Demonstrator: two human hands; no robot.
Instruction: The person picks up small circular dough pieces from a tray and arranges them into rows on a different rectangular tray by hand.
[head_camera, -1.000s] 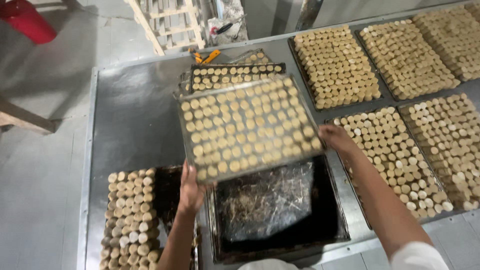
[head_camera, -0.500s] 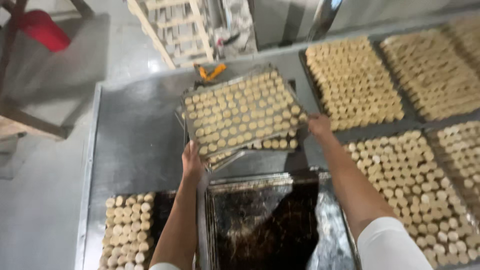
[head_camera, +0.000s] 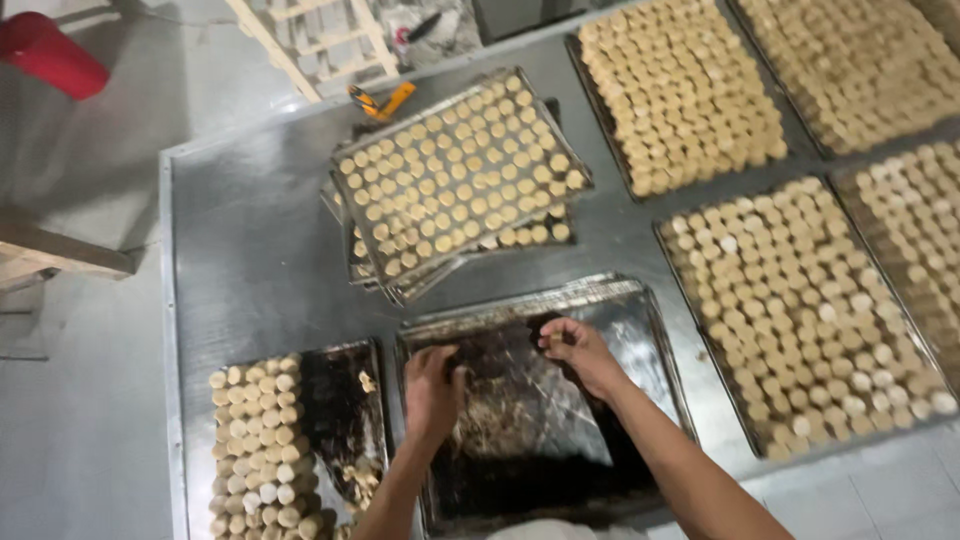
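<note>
The right hand (head_camera: 578, 350) pinches one small round biscuit (head_camera: 553, 341) in its fingers; the left hand (head_camera: 432, 385) rests loosely curled, holding nothing, on the greasy dark baking tray (head_camera: 640, 310). Beyond, a filled biscuit tray (head_camera: 458, 172) tops a stack on the metal worktop (head_camera: 255, 260), likely saving space.
</note>
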